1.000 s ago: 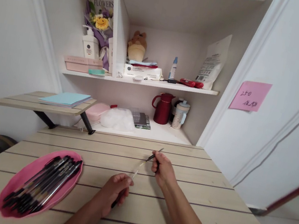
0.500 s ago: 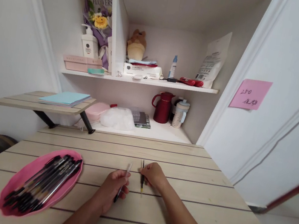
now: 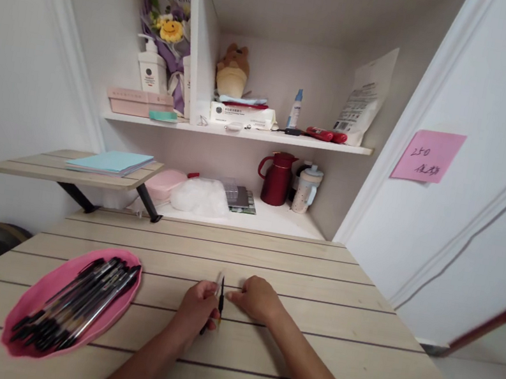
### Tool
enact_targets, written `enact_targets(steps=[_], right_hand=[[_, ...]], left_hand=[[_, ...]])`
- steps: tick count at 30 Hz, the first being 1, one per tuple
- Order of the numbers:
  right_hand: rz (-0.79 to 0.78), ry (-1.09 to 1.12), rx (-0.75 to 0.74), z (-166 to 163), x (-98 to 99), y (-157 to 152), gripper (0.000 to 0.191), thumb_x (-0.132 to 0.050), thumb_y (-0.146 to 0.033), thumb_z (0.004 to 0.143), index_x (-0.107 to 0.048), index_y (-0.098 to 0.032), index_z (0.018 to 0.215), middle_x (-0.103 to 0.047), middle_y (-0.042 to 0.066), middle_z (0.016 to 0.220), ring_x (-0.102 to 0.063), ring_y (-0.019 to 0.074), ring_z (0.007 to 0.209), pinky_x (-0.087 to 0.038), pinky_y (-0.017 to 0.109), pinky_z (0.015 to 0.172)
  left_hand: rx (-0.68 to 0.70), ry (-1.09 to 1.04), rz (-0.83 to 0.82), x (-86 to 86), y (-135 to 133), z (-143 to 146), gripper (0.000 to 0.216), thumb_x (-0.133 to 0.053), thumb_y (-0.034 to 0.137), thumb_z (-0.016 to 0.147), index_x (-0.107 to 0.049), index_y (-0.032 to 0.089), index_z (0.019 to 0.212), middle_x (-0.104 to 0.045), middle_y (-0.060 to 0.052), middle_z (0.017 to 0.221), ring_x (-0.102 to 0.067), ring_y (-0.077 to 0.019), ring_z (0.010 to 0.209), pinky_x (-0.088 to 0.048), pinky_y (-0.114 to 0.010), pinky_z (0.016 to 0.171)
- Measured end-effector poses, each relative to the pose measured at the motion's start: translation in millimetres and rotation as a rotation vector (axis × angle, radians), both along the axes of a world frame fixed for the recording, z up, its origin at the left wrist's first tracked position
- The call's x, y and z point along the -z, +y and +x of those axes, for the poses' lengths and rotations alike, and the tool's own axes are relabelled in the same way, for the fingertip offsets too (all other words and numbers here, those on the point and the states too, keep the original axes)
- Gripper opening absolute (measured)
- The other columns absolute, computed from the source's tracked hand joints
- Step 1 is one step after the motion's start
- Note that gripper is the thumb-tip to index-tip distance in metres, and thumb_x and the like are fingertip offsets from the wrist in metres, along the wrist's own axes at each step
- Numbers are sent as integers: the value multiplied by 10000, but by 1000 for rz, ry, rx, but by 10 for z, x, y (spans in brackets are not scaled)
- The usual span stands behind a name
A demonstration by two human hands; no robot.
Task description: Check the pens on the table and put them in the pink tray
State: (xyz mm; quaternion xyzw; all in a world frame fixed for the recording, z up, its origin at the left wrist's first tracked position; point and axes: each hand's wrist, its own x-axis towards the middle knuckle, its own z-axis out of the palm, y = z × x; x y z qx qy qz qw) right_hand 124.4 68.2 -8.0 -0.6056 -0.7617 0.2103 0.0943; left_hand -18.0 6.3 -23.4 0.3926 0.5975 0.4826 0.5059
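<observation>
My left hand (image 3: 199,305) is closed around a pen with a clear barrel (image 3: 220,278); its dark end shows below the fingers. Right alongside those fingers stands a slim black pen refill (image 3: 221,301) with a yellowish lower tip. Whether the left fingers also grip this refill or it rests on the table, I cannot tell. My right hand (image 3: 256,299) is low over the table just to the right, its thumb stretched toward the refill with a small gap between. Nothing shows in the right hand; its other fingers are partly hidden.
A pink tray (image 3: 71,256) with several black and clear pens (image 3: 83,303) sits on the left of the slatted table (image 3: 301,366). Behind it a small raised shelf (image 3: 51,162) bears blue paper (image 3: 112,161). At the back stand a red jug (image 3: 276,180) and a cup (image 3: 306,190).
The black refill has moved left, from my right hand to beside my left hand. My right thumb has come away from it. The view has tilted slightly.
</observation>
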Motion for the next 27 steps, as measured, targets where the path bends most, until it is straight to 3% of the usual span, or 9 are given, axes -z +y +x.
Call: enact_targets(steps=[4,7,11,15,20,27], right_hand=[[-101,345,87,-3,21,41,317,-555,-391,678,-538,-161,460,-595,93,518,-570,187,570,-347,260,525],[-229,650,124,-20,56,77,286,-523,-317,706,-498,-165,464,-466,2,363,-445,105,360,-303,231,428],[-334,844,152,-87,99,72,199,-441,-275,750,-479,-167,586,-441,-39,376,-394,74,315,-246,189,347],[-407,1028,177,-156,135,47,41,-461,-183,703,-482,-155,683,-501,-31,474,-463,66,392,-291,164,365],[-451,1138,190,-212,157,26,135,-462,-61,605,-481,-146,707,-517,-37,507,-501,65,432,-321,159,387],[-455,1081,150,-253,98,-74,63,-511,-127,629,-501,-146,688,-551,-40,504,-435,42,332,-244,154,331]], left_hand=[[-25,45,-4,37,60,-81,310,-520,191,601,-526,140,907,-511,40,538,-498,-86,427,-316,-162,340],[-25,11,9,52,71,-124,316,-517,202,608,-534,125,915,-513,39,510,-497,-89,420,-334,-172,359],[-46,-70,32,3,42,-145,290,-529,210,605,-554,119,880,-548,17,556,-507,-87,449,-351,-176,384],[-109,-76,42,-68,18,-154,256,-562,197,576,-586,129,822,-540,27,541,-489,-81,441,-349,-178,385],[-84,-132,45,-102,-2,-174,218,-601,188,576,-608,128,785,-561,13,562,-515,-88,479,-390,-188,428],[-7,-506,46,-114,6,-230,321,-672,148,583,-599,127,894,-609,-32,694,-585,-106,616,-463,-204,569]])
